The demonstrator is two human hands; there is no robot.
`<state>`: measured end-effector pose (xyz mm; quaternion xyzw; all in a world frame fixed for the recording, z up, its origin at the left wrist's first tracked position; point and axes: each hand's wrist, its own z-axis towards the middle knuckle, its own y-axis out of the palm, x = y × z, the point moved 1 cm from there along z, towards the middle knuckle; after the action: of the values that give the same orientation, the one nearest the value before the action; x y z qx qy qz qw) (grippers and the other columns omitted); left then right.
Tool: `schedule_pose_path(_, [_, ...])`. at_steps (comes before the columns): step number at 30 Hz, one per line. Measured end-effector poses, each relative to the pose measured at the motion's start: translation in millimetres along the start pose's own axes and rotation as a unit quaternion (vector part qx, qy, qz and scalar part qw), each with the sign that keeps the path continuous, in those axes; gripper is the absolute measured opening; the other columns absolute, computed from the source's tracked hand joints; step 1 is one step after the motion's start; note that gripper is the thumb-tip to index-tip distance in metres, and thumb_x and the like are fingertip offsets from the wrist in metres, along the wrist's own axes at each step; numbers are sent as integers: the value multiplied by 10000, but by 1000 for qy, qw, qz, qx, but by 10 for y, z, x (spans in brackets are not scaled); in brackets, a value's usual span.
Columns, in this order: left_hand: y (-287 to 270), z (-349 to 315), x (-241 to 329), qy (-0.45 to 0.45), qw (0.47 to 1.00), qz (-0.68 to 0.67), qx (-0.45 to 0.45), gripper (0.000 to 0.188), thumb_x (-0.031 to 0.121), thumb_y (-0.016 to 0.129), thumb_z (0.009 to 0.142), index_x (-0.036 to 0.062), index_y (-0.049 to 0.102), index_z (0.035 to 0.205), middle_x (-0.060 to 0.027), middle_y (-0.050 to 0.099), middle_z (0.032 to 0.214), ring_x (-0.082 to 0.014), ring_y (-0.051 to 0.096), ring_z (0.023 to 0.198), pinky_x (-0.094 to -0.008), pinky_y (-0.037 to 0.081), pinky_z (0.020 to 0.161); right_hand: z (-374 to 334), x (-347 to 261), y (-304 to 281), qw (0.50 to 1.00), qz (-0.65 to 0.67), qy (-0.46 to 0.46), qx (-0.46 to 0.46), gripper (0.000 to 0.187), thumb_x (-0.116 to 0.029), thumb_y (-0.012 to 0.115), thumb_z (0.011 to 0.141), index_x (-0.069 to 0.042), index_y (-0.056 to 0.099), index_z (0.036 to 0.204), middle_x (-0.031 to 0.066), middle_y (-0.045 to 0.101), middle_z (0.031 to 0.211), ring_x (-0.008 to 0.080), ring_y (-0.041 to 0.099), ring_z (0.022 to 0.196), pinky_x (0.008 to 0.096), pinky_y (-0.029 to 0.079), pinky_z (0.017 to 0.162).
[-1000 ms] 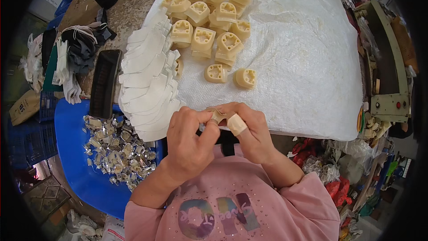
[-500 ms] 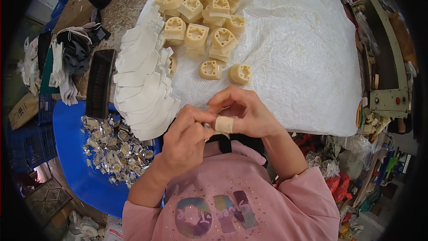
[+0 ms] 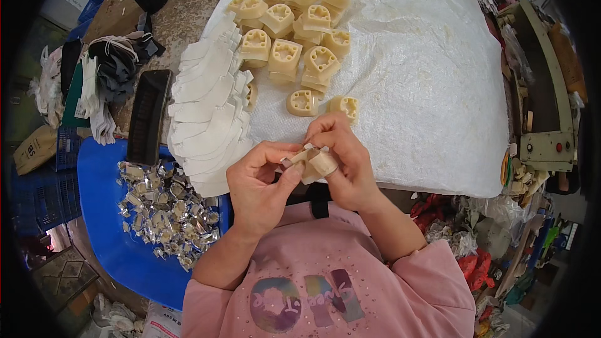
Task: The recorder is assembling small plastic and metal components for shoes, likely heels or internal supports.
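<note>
In front of my chest, both hands meet over a small beige piece with a shiny silver edge (image 3: 300, 159). My left hand (image 3: 260, 181) pinches it between thumb and fingers. My right hand (image 3: 347, 166) has its fingertips closed on the piece's upper edge; a beige wrap (image 3: 323, 163) circles its thumb. A pale flap hangs just under the thumbs, and I cannot tell what it belongs to. Just beyond my hands lie cream heel-shaped blocks with hollowed tops (image 3: 302, 103), several more piled farther back. Left of them is a fanned row of white cut pieces (image 3: 210, 125).
A blue basin (image 3: 103, 213) at my left holds many small silver-and-beige pieces (image 3: 169, 213). A dark brush-like block (image 3: 149, 116) lies above its rim. White woven sheeting (image 3: 426, 87) covers the tabletop. A green metal machine with buttons (image 3: 544, 147) stands at right.
My hands have turned, so the silver edge of the small piece now shows. The left thumb has come forward onto it. The whole view has shifted slightly.
</note>
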<state>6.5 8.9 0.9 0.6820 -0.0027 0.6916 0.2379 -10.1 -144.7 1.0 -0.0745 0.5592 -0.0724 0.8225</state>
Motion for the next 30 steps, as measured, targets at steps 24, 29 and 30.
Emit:
schedule_pose_path(24, [-86, 56, 75, 252, 916, 306, -65, 99, 91, 729, 767, 52, 657, 822, -146, 528, 1088, -200, 500, 908, -288, 422, 751, 31, -8, -216, 956, 220, 187, -58, 382, -121, 686, 803, 5, 535, 1131, 101, 598, 1052, 170, 578, 953, 318, 464, 849])
schedule_pose_path(29, [-106, 36, 72, 197, 958, 189, -87, 280, 185, 599, 845, 31, 610, 1079, -161, 542, 1140, -246, 512, 975, -316, 431, 741, 70, -20, -308, 998, 12, -15, -52, 422, -62, 735, 723, -18, 557, 1102, 88, 646, 976, 218, 620, 877, 325, 486, 778])
schedule_pose_path(30, [-121, 31, 99, 133, 974, 166, -77, 412, 250, 529, 898, 6, 538, 1229, -179, 524, 1179, -238, 508, 990, -326, 432, 777, 84, -47, -303, 998, 16, -17, -54, 422, -62, 735, 723, -18, 557, 1102, 88, 646, 976, 218, 620, 877, 325, 486, 778])
